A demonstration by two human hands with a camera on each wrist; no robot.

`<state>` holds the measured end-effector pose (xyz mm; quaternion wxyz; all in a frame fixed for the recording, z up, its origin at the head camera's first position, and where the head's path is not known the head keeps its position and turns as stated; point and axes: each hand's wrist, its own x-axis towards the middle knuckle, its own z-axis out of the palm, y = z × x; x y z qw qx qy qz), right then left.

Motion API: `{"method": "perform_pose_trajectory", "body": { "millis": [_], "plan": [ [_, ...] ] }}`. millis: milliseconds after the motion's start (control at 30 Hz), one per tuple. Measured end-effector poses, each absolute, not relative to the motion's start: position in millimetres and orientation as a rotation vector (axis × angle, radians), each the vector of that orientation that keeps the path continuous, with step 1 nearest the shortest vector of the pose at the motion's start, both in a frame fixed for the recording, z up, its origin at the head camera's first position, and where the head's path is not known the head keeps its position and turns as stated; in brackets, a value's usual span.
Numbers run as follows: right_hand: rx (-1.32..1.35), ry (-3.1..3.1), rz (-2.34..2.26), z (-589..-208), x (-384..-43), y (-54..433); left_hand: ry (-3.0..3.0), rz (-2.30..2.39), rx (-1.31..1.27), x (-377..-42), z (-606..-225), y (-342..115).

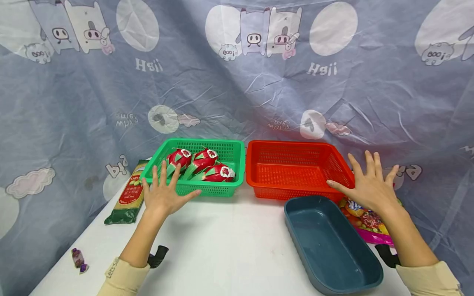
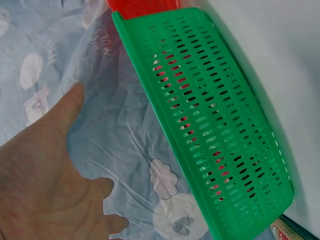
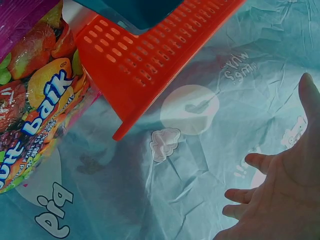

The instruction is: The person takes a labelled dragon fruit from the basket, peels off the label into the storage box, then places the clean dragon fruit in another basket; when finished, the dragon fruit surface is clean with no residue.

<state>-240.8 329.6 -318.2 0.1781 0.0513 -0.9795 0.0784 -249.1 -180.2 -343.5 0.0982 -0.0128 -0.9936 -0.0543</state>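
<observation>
Left wrist: basket point(image 2: 207, 122) apart from fingers point(image 2: 103, 187)

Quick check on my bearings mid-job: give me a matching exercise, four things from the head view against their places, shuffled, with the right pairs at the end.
Things:
1. Dragon fruits
2. Red basket
3. Blue tray
4. Wrapped candy

Places:
A. Nearest the camera of the three containers
B. Loose on the left part of the white table
C. Inside the green basket
D. Just right of the green basket

Pairs: 1-C, 2-D, 3-A, 4-B
</observation>
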Motion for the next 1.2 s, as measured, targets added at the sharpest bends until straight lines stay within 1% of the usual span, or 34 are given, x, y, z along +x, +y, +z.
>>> {"method": "perform_pose_trajectory", "body": {
  "millis": [300, 533, 700, 867, 1000, 1200],
  "plan": [
    [0.175, -2.768, 0.252, -314, -241, 323, -2.869, -0.233, -0.027, -247, -344, -183],
    [0.262, -2.773, 0.368, -294, -249, 299, -2.699, -0.414, 0.050, -249, -345, -188],
    [0.393, -2.729, 0.536, -272, -269, 257, -2.504, -0.586, 0.190, -252, -354, -192],
    [0.600, -2.648, 0.791, -262, -302, 199, -2.467, -0.710, 0.424, -256, -366, -197],
    [0.711, -2.587, 0.987, -273, -333, 150, -2.485, -0.846, 0.529, -268, -380, -200],
    [0.776, -2.588, 1.317, -311, -372, 84, -2.497, -1.140, 0.498, -293, -409, -201]
  ]
}}
